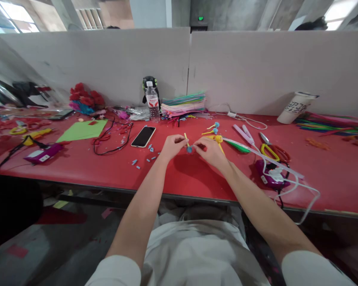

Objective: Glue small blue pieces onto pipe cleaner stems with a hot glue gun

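In the head view, my left hand (175, 147) pinches a small pipe-cleaner piece, a yellow stem with a blue fuzzy end (189, 149), just above the red table. From the other side, the thumb and forefinger of my right hand (211, 151) close at the edge of its blue end. Two similar yellow-and-blue pieces (215, 128) lie beyond my right hand. Beside them is a yellow fuzzy figure (218, 138), partly hidden by that hand. Small blue clippings (148, 160) are scattered left of my left hand.
A phone (143, 136) and green sheet (83, 130) lie leftward. Behind stand a water bottle (152, 102) and pipe-cleaner bundle (183, 105). At right are a pink tong-like tool (244, 135), scissors (270, 150), a purple power strip (271, 176) with cables, and a tilted cup (296, 107).
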Available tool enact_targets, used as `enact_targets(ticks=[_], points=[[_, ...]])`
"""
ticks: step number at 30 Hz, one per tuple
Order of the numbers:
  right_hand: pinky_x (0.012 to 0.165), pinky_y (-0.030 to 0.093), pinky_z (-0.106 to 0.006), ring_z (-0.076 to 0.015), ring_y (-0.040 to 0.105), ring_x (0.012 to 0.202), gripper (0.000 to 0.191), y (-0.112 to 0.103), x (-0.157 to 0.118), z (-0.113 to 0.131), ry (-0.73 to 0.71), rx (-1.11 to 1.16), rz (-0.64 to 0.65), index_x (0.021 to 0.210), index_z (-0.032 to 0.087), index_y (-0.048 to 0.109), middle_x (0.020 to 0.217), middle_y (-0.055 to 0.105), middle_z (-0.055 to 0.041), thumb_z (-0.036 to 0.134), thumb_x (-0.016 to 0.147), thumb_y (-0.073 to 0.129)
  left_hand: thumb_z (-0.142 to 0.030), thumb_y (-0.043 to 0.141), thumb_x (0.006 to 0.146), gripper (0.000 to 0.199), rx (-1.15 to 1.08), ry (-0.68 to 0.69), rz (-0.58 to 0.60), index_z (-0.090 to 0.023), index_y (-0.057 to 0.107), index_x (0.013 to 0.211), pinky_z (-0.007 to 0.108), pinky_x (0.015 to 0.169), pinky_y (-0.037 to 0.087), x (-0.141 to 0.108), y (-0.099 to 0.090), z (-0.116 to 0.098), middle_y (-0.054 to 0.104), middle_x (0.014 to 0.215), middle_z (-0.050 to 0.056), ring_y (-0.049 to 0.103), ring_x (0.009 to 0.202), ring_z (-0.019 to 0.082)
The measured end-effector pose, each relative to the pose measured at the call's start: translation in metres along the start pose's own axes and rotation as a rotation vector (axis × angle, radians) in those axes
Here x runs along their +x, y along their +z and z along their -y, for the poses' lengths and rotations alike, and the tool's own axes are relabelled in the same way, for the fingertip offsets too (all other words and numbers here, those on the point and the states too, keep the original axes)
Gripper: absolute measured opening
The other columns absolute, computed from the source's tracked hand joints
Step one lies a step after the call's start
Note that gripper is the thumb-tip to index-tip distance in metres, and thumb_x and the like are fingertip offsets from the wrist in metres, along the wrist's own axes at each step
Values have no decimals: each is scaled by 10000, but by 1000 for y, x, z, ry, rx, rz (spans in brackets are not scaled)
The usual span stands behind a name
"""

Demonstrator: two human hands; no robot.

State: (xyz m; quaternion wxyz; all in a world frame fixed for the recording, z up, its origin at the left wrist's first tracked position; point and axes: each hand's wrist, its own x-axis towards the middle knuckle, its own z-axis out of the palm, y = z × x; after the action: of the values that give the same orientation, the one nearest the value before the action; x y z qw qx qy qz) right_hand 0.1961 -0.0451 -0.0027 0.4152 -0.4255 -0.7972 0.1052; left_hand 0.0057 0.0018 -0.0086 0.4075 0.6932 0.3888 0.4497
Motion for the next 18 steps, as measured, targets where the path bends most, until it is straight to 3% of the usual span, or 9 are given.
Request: enact_targets(ticks=[10, 18], points=[[676, 406, -287, -148, 534, 685, 148, 3, 0, -1, 24, -28, 25, 782, 184, 661, 752, 621, -28, 284, 867, 593, -378, 652, 765, 246, 13, 11, 7, -137, 662, 717, 249, 661, 491, 0, 2, 1, 665, 667, 30, 607, 623, 123], [746, 424, -300, -165, 560, 766, 157, 5, -1, 0, -51, -40, 106, 817, 189, 659, 817, 631, -41, 259, 897, 544, -381, 653, 758, 253, 14, 9, -5, -134, 660, 705, 242, 634, 486, 0, 1, 2, 652, 645, 28, 599, 611, 121]])
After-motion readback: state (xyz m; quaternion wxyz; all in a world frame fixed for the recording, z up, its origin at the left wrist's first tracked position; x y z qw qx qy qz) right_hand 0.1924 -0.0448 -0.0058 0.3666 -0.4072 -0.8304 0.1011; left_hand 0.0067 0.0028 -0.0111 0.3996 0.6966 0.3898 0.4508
